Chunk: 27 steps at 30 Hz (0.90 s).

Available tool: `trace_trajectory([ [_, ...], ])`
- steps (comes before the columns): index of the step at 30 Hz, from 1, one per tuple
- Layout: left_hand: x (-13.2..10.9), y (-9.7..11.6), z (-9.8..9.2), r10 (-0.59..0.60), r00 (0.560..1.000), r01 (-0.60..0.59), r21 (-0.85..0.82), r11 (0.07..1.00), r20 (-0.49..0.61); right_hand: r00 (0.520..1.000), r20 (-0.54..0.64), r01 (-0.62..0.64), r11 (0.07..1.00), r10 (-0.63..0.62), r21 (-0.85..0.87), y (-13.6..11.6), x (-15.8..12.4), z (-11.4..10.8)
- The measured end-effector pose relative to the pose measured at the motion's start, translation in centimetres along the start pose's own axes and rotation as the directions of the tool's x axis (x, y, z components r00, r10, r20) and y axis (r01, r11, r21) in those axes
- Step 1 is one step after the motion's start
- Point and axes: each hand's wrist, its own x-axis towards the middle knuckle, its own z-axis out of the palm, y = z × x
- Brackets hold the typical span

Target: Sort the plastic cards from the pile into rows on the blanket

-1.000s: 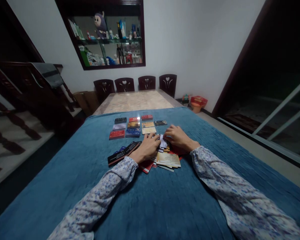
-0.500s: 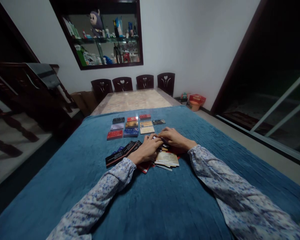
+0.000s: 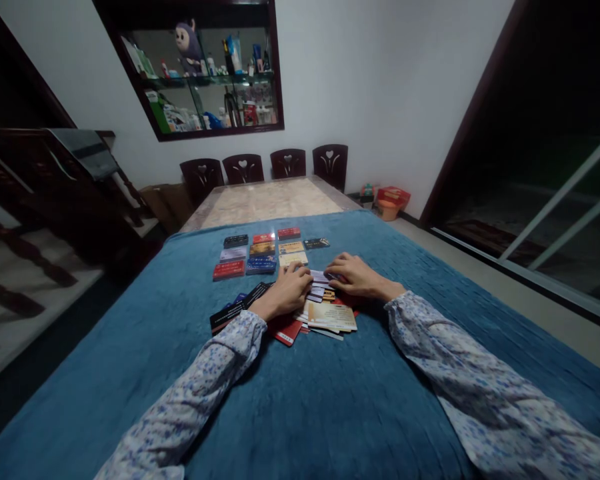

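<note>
In the head view, a loose pile of mixed cards lies on the blue cloth in front of me. Pale lilac cards [image 3: 321, 279] bridge the gap between my two hands. My left hand [image 3: 287, 291], fingers bent, grips their left end. At the right end, the curled fingers of my right hand [image 3: 357, 275] close on the same cards. Below them are a cream card [image 3: 333, 316], a yellow card [image 3: 329, 294] and a red card [image 3: 286, 329]. Black cards [image 3: 230, 316] fan out left of my left wrist, partly hidden by it.
Beyond my hands, small card stacks stand in rows, among them a red stack [image 3: 229, 269], a blue stack [image 3: 261, 266] and a black card stack [image 3: 317, 243]. The blue cloth [image 3: 310, 413] covers the table's near part. Chairs [image 3: 289, 165] line the far end.
My hands have moved apart, the right one slightly rightward and the left one leftward. The lilac cards between them show more now, as do the yellow and red cards below.
</note>
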Motion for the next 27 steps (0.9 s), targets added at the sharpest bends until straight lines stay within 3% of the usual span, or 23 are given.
trace_trajectory([
  [14, -0.2, 0.1, -0.8, 0.025, 1.000, -0.025, -0.020, 0.999, 0.008, 0.981, -0.109, 0.163, 0.987, -0.163, -0.010, 0.0, -0.7, 0.1],
  [27, -0.2, 0.3, -1.2, 0.041, 0.999, -0.041, -0.014, 0.999, -0.007, 0.978, -0.132, 0.162, 0.986, -0.164, -0.024, -0.2, -1.1, 0.2],
])
